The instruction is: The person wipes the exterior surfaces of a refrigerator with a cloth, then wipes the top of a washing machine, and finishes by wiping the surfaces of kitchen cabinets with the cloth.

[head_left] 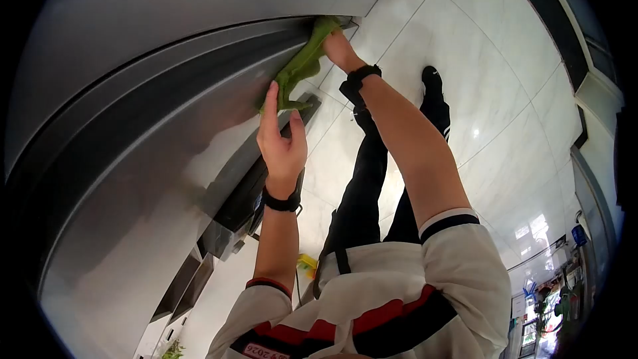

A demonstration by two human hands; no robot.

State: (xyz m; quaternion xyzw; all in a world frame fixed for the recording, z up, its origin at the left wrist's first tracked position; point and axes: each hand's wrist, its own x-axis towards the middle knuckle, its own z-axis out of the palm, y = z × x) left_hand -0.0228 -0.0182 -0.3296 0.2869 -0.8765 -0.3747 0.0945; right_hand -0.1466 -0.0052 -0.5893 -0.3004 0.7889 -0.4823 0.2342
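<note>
A green cloth (302,65) stretches along the lower edge of a large silver-grey panel (146,153), which looks like an appliance door. My right hand (340,50) presses the cloth's far end into the dark groove (219,50) between two panels, its fingers mostly covered by the cloth. Closer to me, my left hand (282,146) has its fingers stretched out and its thumb apart. Its fingertips touch the near end of the cloth against the panel. Black bands circle both wrists.
Glossy pale tiles (492,86) cover the floor, where my legs and dark shoes (432,82) stand. Below my left hand is a dark box-like unit (242,193). A yellow object (307,264) shows beside my waist. Cluttered items (565,292) stand at the far right.
</note>
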